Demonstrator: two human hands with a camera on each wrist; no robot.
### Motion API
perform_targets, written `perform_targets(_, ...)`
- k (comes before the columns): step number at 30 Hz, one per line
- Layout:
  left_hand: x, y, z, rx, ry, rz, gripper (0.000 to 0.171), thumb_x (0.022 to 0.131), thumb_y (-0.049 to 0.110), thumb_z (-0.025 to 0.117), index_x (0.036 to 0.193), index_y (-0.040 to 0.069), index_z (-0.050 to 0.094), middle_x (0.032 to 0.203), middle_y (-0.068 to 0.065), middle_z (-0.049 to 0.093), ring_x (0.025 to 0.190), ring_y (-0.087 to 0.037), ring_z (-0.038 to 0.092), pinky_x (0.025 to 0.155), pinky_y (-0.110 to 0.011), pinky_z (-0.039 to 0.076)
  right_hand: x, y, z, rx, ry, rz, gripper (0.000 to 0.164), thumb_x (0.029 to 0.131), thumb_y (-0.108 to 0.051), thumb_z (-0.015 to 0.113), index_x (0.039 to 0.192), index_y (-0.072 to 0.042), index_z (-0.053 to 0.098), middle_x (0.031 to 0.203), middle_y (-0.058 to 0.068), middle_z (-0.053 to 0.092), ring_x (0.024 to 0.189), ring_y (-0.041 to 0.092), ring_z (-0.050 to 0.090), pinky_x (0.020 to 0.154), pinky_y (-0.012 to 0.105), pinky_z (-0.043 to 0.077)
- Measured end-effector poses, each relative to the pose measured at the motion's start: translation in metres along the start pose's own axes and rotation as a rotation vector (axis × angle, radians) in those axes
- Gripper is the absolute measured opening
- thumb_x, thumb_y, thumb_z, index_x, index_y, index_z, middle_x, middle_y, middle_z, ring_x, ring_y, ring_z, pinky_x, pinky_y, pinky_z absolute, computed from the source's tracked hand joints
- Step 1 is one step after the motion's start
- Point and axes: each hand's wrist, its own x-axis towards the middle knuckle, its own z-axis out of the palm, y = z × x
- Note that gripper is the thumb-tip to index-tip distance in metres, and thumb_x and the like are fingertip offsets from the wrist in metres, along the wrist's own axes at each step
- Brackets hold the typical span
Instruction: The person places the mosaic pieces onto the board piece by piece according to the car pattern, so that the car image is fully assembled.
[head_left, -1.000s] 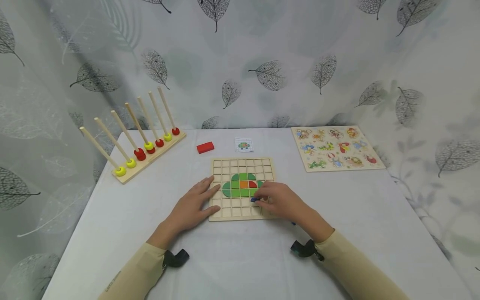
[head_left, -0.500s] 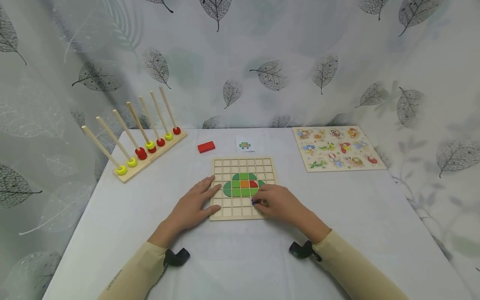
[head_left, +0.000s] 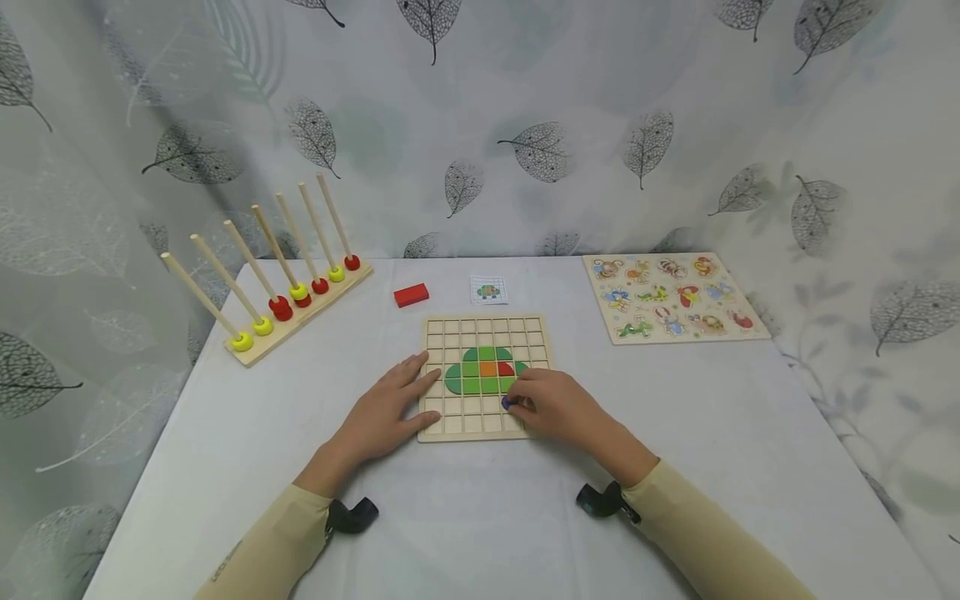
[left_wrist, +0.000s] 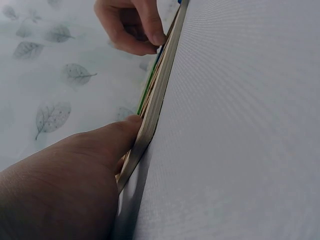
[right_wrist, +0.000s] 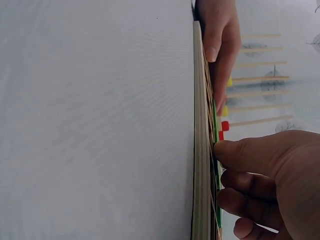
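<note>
A square wooden grid board (head_left: 450,423) lies on the white cloth, with green tiles (head_left: 471,385), an orange tile (head_left: 487,368) and a red tile (head_left: 505,368) in its cells. My left hand (head_left: 378,412) rests at the board's left edge, fingers spread, thumb (left_wrist: 122,131) on the rim. Over the lower right cells, my right hand (head_left: 558,408) pinches a small dark blue tile (head_left: 506,402) between thumb and fingers. Most of that tile is hidden by the fingertips, so its shape cannot be made out. Some right-side cells are covered by this hand.
Behind the board lie a red block (head_left: 411,295) and a small pattern card (head_left: 488,290). A peg stand (head_left: 270,342) with red and yellow beads stands at the back left. At the back right lies a wooden insect puzzle board (head_left: 678,300). A leaf-print curtain hangs behind.
My right hand has shifted slightly left and nearer me with the blue tile, which has turned a little in the fingertips. My left hand has stayed in place.
</note>
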Motion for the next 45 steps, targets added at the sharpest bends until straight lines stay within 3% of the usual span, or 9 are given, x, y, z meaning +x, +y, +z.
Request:
perform_targets(12, 0.0, -0.002, 0.001, 0.006, 0.006, 0.005, 0.078, 0.102, 0.053, 0.071, 0.167, 0.02, 0.046, 0.179, -0.002, 0.024, 0.164, -0.027, 0.021, 0.128, -0.053, 0.028, 0.001, 0.003, 0.0, 0.032, -0.018, 0.047, 0.009, 0.093, -0.02, 0.089, 0.099, -0.018, 0.084, 0.093, -0.012, 0.07, 0.082, 0.007, 0.06, 0.074, 0.026, 0.055)
perform_targets(18, 0.0, -0.002, 0.0, 0.008, 0.002, 0.001, 0.078, 0.102, 0.053, 0.071, 0.167, 0.02, 0.046, 0.179, -0.003, 0.024, 0.164, -0.027, 0.021, 0.128, -0.053, 0.028, -0.003, 0.011, -0.023, 0.059, -0.002, 0.071, 0.01, 0.094, -0.02, 0.088, 0.103, -0.018, 0.083, 0.096, -0.012, 0.068, 0.087, 0.008, 0.063, 0.079, 0.029, 0.058)
perform_targets(23, 0.0, -0.001, -0.001, 0.007, 0.0, 0.003, 0.077, 0.102, 0.053, 0.071, 0.167, 0.019, 0.047, 0.179, -0.004, 0.024, 0.164, -0.028, 0.021, 0.128, -0.053, 0.028, -0.015, 0.02, -0.041, 0.087, 0.062, 0.047, 0.015, 0.093, -0.015, 0.089, 0.107, -0.014, 0.083, 0.1, -0.01, 0.071, 0.09, 0.012, 0.066, 0.079, 0.033, 0.059)
perform_targets(31, 0.001, -0.002, 0.0, 0.01, 0.0, 0.007, 0.077, 0.102, 0.053, 0.071, 0.167, 0.019, 0.047, 0.179, -0.004, 0.024, 0.164, -0.027, 0.021, 0.128, -0.053, 0.029, -0.033, 0.033, -0.058, 0.088, 0.106, 0.056, 0.017, 0.091, -0.009, 0.089, 0.107, -0.012, 0.083, 0.101, -0.008, 0.072, 0.09, 0.017, 0.067, 0.077, 0.036, 0.059)
perform_targets(35, 0.001, -0.003, 0.001, 0.004, 0.005, 0.014, 0.077, 0.102, 0.053, 0.071, 0.167, 0.019, 0.047, 0.179, -0.004, 0.025, 0.164, -0.028, 0.022, 0.127, -0.054, 0.029, -0.044, 0.039, -0.062, 0.093, 0.071, 0.093, 0.015, 0.092, -0.01, 0.089, 0.106, -0.014, 0.083, 0.098, -0.01, 0.072, 0.089, 0.017, 0.067, 0.076, 0.036, 0.059)
perform_targets(45, 0.001, -0.003, 0.001, -0.008, 0.015, 0.019, 0.076, 0.102, 0.052, 0.071, 0.166, 0.019, 0.048, 0.179, -0.004, 0.026, 0.164, -0.029, 0.023, 0.127, -0.055, 0.03, -0.063, 0.052, -0.052, 0.189, -0.126, 0.172, 0.012, 0.095, -0.015, 0.086, 0.104, -0.021, 0.083, 0.093, -0.018, 0.068, 0.087, 0.008, 0.063, 0.079, 0.033, 0.058)
